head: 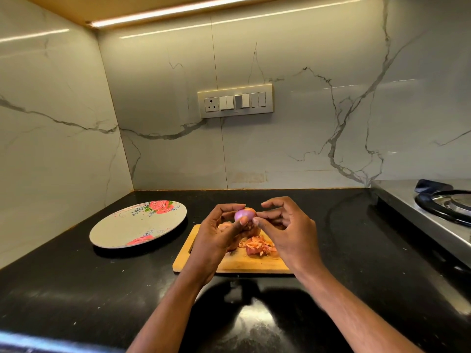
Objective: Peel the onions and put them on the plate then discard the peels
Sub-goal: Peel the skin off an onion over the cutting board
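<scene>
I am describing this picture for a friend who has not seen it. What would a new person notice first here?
First, the two hands at the centre: the left hand holds a purple onion and the right hand picks at its skin. Under them, a wooden board carries a pile of peels. To the left, on the black counter, lies a flowered plate with no onions on it yet.

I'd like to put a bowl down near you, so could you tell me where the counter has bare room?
Bare black counter lies in front of the floral plate and left of the cutting board. Another bare stretch runs between the board and the stove. The board is crowded: onion peels, unpeeled onions, and both hands working an onion above it.
</scene>
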The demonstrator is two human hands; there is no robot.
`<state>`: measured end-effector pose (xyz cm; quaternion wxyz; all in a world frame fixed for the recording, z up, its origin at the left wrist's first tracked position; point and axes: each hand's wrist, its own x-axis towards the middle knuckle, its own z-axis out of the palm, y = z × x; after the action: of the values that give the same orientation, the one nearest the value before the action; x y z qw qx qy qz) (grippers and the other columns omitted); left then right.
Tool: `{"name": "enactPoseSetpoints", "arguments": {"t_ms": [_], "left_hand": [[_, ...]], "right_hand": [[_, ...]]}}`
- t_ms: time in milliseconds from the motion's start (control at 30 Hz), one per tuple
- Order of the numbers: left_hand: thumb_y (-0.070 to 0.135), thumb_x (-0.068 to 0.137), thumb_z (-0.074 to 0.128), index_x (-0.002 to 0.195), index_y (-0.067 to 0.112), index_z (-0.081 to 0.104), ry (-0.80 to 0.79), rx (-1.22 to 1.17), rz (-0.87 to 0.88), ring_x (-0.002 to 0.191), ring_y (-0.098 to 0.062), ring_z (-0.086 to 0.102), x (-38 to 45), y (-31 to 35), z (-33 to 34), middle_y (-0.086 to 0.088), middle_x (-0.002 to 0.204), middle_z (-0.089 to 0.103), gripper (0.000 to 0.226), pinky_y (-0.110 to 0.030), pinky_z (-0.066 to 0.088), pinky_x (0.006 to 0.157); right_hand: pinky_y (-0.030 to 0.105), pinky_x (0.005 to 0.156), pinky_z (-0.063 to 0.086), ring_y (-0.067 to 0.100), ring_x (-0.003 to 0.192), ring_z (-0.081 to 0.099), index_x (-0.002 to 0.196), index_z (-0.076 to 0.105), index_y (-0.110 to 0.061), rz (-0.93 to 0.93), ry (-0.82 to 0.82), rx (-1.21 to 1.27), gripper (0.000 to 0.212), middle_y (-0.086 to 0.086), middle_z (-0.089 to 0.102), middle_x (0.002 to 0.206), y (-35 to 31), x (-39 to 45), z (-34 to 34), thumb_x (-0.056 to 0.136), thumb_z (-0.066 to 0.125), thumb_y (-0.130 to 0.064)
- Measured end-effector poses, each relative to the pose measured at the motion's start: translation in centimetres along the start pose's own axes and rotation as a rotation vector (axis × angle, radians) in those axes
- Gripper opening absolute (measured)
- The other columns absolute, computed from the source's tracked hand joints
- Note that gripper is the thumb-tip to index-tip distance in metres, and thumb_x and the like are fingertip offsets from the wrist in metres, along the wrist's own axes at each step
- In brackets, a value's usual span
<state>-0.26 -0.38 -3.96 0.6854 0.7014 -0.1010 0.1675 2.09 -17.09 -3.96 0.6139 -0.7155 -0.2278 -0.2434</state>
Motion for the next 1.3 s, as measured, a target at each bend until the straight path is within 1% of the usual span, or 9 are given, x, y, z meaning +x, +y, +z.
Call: {"name": "enactPoseSetpoints", "arguments": {"t_ms": [200, 400, 533, 633, 767, 933, 1067, 1167, 1300], "left_hand": [[0.029, 0.082, 0.076, 0.113, 0.027, 0.069, -0.008, 0.022, 0.019, 0.112, -0.018, 0.068, 0.1, -0.1, -0.2, 0.001, 0.116, 0.068, 0.032, -0.043, 0.058, 0.093], [0.026, 0.084, 0.074, 0.115, 0.026, 0.069, -0.026, 0.012, 0.0, 0.113, -0.019, 0.067, 0.1, -0.2, -0.2, 0.006, 0.116, 0.068, 0.031, -0.046, 0.058, 0.094], [0.02, 0.087, 0.069, 0.123, 0.015, 0.062, -0.08, -0.092, -0.028, 0.107, -0.028, 0.071, 0.0, 0.0, 0.1, -0.006, 0.12, 0.069, 0.037, -0.044, 0.059, 0.092], [0.021, 0.089, 0.065, 0.126, 0.014, 0.06, -0.095, -0.144, -0.043, 0.105, -0.033, 0.072, 0.0, 0.3, 0.0, -0.01, 0.12, 0.07, 0.038, -0.041, 0.059, 0.09], [0.022, 0.092, 0.062, 0.128, 0.016, 0.059, -0.083, -0.141, -0.051, 0.108, -0.032, 0.07, 0.0, 0.3, -0.1, -0.011, 0.122, 0.069, 0.036, -0.042, 0.057, 0.093], [0.027, 0.089, 0.066, 0.125, 0.019, 0.062, -0.034, -0.078, -0.034, 0.104, -0.027, 0.072, 0.0, 0.3, 0.0, -0.008, 0.119, 0.07, 0.037, -0.038, 0.057, 0.09], [0.034, 0.086, 0.068, 0.122, 0.027, 0.064, -0.036, 0.002, -0.027, 0.109, -0.023, 0.069, 0.1, 0.1, -0.1, -0.003, 0.12, 0.07, 0.037, -0.038, 0.058, 0.091], [0.034, 0.085, 0.07, 0.121, 0.028, 0.065, -0.051, 0.021, -0.027, 0.11, -0.021, 0.068, 0.1, 0.0, -0.1, 0.002, 0.119, 0.069, 0.037, -0.037, 0.059, 0.091], [0.029, 0.082, 0.072, 0.121, 0.023, 0.064, -0.062, 0.04, -0.011, 0.107, -0.012, 0.069, -0.1, 0.2, 0.0, 0.003, 0.119, 0.067, 0.041, -0.027, 0.058, 0.082]], "right_hand": [[0.012, 0.073, 0.056, -0.004, 0.078, 0.072, 0.109, 0.06, -0.019, 0.004, 0.007, -0.017, 0.037, -0.009, 0.076, 0.084, -0.1, -0.1, -0.1, 0.081, 0.084, -0.018], [0.016, 0.072, 0.058, 0.0, 0.078, 0.071, 0.104, 0.055, -0.019, 0.016, 0.005, -0.023, 0.036, -0.005, 0.074, 0.086, 0.1, 0.1, -0.2, 0.082, 0.083, -0.016], [0.011, 0.066, 0.054, -0.002, 0.077, 0.068, 0.102, 0.055, -0.019, 0.026, 0.044, -0.102, 0.033, -0.006, 0.07, 0.083, 0.6, 0.5, -0.5, 0.083, 0.08, -0.013], [0.005, 0.062, 0.047, -0.006, 0.079, 0.065, 0.098, 0.059, -0.019, 0.071, 0.088, -0.142, 0.023, -0.008, 0.069, 0.083, 1.4, 1.0, -0.9, 0.086, 0.077, -0.011], [0.011, 0.07, 0.051, -0.001, 0.082, 0.068, 0.101, 0.069, -0.025, 0.067, -0.03, -0.237, 0.009, -0.011, 0.072, 0.089, 2.1, 1.0, -0.8, 0.095, 0.069, -0.018], [0.002, 0.078, 0.047, -0.008, 0.093, 0.065, 0.112, 0.073, -0.024, -0.056, -0.035, -0.197, 0.024, -0.013, 0.072, 0.105, 1.0, 0.7, -0.7, 0.09, 0.075, -0.014], [0.008, 0.079, 0.052, -0.006, 0.092, 0.068, 0.114, 0.071, -0.029, -0.103, -0.083, -0.124, 0.033, -0.018, 0.073, 0.101, 0.0, 0.5, -0.6, 0.083, 0.081, -0.028], [0.009, 0.08, 0.053, -0.008, 0.091, 0.068, 0.114, 0.069, -0.03, -0.112, -0.066, -0.146, 0.039, -0.021, 0.073, 0.096, 0.0, 0.4, -0.4, 0.078, 0.084, -0.029], [0.017, 0.086, 0.055, -0.006, 0.09, 0.07, 0.11, 0.069, -0.028, -0.13, -0.021, -0.166, 0.036, -0.017, 0.076, 0.089, 0.4, 0.4, -0.4, 0.078, 0.085, -0.027]]}}
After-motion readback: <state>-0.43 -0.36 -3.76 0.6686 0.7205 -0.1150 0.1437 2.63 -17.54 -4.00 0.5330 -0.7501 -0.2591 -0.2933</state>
